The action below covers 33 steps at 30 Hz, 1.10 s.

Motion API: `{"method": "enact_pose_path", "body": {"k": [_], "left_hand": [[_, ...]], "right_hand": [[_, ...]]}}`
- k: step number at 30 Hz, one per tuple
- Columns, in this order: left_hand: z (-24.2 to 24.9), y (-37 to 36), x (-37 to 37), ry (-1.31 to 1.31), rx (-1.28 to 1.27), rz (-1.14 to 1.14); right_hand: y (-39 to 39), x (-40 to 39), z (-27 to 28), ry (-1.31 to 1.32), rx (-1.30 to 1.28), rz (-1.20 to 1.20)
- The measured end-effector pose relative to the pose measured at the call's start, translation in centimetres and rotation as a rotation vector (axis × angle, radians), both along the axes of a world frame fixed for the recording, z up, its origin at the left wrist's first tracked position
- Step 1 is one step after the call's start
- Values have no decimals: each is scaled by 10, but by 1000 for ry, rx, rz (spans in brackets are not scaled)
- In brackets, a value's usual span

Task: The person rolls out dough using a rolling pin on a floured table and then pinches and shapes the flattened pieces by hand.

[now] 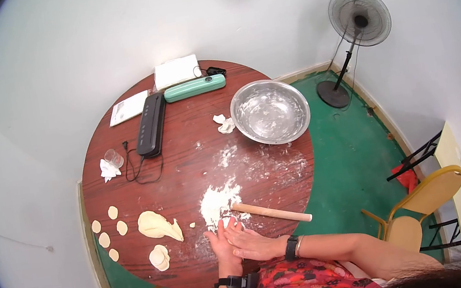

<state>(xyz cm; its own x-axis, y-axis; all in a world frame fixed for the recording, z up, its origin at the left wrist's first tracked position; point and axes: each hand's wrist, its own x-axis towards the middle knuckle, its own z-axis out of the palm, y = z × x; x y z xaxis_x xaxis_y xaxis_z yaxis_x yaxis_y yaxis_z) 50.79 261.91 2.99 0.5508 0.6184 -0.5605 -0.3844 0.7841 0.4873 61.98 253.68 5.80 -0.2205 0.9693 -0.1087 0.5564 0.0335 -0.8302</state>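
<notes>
My left hand (224,253) and my right hand (252,243) meet at the table's near side, the right lying across the left's fingers. Fingers on both look stretched out; whether anything small sits between the palms is hidden. Just beyond them spreads a heap of white flour (218,200). A wooden rolling pin (275,213) lies to the right, its left end in the flour. Left of my hands are a small dough bit (192,225), a large lump of dough (156,224) and a stack of flat dough pieces (159,258). Several small dough rounds (104,239) lie farther left.
A floury metal bowl (271,112) stands at the table's right edge, beside crumpled tissue (225,124). Farther back lie a black corded appliance (151,125), a green one (195,87) and white packs (177,72). A clear cup (114,158) is at left. Chairs (432,193) and a fan (359,17) surround.
</notes>
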Motion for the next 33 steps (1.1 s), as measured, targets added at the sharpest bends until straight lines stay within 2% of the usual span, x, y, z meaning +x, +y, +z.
{"method": "enact_pose_path", "body": {"k": [2, 5, 6, 8, 9, 13, 15, 18, 20, 24, 26, 27, 29, 30, 32, 33], "left_hand": [[6, -1, 2, -3, -13, 31], [7, -1, 3, -13, -51, 74], [3, 0, 0, -65, -54, 64], [0, 3, -2, -177, -52, 37], [16, 1, 0, -187, -97, 59], [-3, -2, -7, -231, -103, -15], [-16, -5, -11, -132, -35, -74], [-16, -9, -18, 64, 27, -129], [-6, -13, -23, 278, 55, -189], [-41, -17, -37, 622, 117, -255], [-83, -24, -52, 683, 297, -287], [-86, -25, -55, 712, 387, -305], [-91, -31, -61, 877, 848, -416], [-89, -34, -62, 948, 1082, -471], [-86, -39, -56, 917, 1381, -469], [-84, -40, -53, 895, 1530, -465]], "right_hand": [[-11, -7, -21, 45, 148, -16], [-4, -4, -21, 138, 199, -14], [-2, -5, -22, 217, 266, -178], [8, 12, -18, 246, 207, -242], [7, 16, -21, 248, 167, -265], [7, 28, -37, 287, 86, -304], [7, 29, -42, 243, 124, -312], [5, 28, -56, 389, -45, -395], [5, 32, -69, 338, -125, -359], [3, 31, -99, 234, -223, -319], [0, 30, -106, 130, -274, -299], [-2, 31, -110, 101, -189, -308], [-6, 32, -117, 41, -20, -329], [-7, 33, -115, 86, -30, -370], [-3, 40, -97, 171, -47, -453], [-4, 45, -108, 155, 9, -479]]}}
